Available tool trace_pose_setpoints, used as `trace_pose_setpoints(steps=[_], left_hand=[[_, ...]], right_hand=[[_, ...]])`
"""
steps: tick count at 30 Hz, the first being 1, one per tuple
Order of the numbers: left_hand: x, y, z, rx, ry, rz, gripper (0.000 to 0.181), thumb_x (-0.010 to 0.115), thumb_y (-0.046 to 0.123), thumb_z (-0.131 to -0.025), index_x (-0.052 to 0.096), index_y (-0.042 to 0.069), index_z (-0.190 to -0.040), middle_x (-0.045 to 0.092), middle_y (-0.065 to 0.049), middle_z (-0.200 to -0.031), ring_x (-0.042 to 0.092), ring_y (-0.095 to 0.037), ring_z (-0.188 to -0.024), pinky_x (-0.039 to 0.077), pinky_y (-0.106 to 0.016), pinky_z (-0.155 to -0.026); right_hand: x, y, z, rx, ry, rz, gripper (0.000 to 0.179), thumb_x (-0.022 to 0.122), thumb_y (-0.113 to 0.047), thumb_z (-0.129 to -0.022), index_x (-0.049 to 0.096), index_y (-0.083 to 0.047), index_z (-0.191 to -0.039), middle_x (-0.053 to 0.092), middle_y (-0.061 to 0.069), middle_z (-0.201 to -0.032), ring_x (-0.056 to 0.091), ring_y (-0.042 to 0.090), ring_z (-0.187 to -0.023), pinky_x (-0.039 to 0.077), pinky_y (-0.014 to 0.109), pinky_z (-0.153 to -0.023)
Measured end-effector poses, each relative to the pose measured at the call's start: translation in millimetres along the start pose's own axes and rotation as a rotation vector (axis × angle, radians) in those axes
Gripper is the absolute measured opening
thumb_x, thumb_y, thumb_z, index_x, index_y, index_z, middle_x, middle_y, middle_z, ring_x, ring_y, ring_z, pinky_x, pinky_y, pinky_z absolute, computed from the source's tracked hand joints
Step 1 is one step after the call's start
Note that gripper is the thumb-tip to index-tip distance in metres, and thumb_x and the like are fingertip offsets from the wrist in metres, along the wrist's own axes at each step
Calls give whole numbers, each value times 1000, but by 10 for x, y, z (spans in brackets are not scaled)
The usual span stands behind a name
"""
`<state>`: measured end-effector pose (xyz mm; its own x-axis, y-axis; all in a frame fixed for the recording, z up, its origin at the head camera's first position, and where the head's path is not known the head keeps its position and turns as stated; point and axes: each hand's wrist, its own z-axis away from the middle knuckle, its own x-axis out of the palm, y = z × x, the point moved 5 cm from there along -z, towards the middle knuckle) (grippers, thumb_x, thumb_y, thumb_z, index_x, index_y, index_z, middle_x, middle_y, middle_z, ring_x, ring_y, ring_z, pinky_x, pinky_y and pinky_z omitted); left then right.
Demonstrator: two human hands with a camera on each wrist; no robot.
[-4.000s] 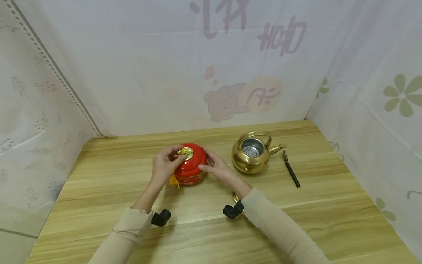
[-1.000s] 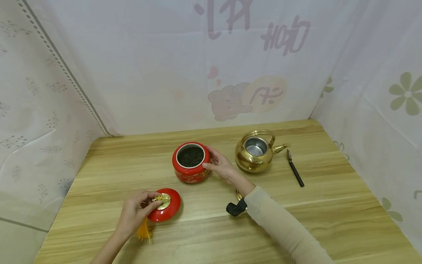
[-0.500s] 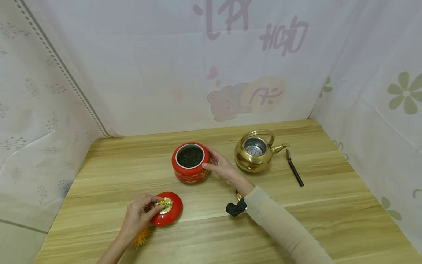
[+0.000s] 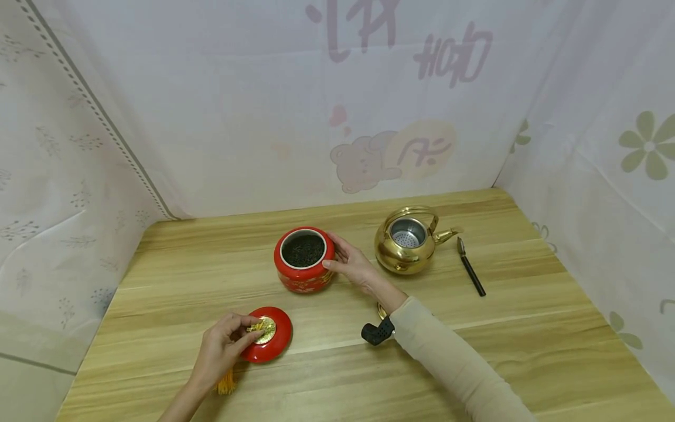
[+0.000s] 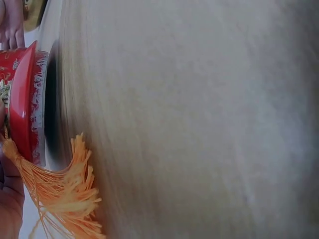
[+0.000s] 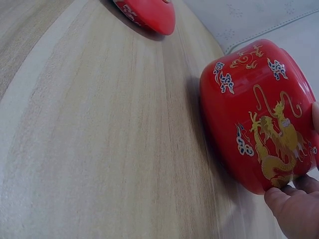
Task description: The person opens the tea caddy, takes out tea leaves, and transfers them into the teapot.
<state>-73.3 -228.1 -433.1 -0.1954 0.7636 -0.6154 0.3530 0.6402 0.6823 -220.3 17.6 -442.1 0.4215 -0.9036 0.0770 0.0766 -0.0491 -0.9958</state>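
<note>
A red jar [image 4: 306, 281] with gold and floral decoration stands uncovered, with dark, leaf-like contents [image 4: 303, 252] inside its white rim. My right hand [image 4: 355, 269] grips its right side, thumb up by the shoulder and fingers round the wall, as the right wrist view [image 6: 299, 211] also shows. Nearer the front left, my left hand [image 4: 221, 346] pinches the gold centre of the red lid [image 4: 282, 334]. An orange tassel [image 5: 65, 199] hangs from the lid. In the left wrist view the lid's edge is close over the wooden table [image 5: 174, 124], its shadow beside it.
To the jar's right stands a gold teapot [image 4: 403, 258], uncovered, with a perforated metal strainer in its mouth. Beyond its spout lies a slim black-handled tool [image 4: 470, 272] with a metal tip. A gold round rim [image 4: 381, 312] peeks out, mostly hidden by the right forearm.
Four seconds ago the lid sat on the jar; my left hand has carried it off toward the front left. Over the last half second it barely moves. My right hand stays on the jar.
</note>
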Motion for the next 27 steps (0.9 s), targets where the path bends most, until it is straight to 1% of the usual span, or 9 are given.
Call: trace_pose_setpoints(steps=[6,12,17,23,27], left_hand=[[4,-11,19,22,6,15,30,81,-9,-60,71,8,-83,56,10,-73,47,2,-62,42,-10,-50],[11,-41,45,13,4,22,31,81,-10,-60,71,8,-83,56,9,-73,49,2,-61,45,-10,-51],[6,-37,55,13,7,21,31,81,-10,-60,71,8,-83,57,9,-73,49,2,-61,46,-11,-51],[0,-32,52,-8,4,15,31,81,-10,-60,71,9,-83,55,9,-71,49,1,-60,46,-12,-49],[2,-35,48,-33,-15,18,30,81,-8,-61,71,10,-83,55,9,-71,49,1,-60,47,-15,-49]], right_hand=[[1,3,-2,3,6,1,72,61,4,-87,24,-5,-149,24,14,-154,19,26,-143,17,36,-118],[-3,17,-9,5,7,0,73,61,5,-87,24,-5,-149,23,14,-155,19,26,-143,18,36,-118],[-3,5,-11,1,8,2,73,61,5,-87,24,-5,-149,23,13,-155,19,26,-143,17,36,-118],[4,-17,-2,-2,4,6,72,60,5,-87,24,-4,-149,21,14,-155,17,28,-143,17,36,-118],[10,-26,4,3,8,15,72,61,5,-87,24,-3,-148,21,14,-155,18,28,-143,18,36,-117]])
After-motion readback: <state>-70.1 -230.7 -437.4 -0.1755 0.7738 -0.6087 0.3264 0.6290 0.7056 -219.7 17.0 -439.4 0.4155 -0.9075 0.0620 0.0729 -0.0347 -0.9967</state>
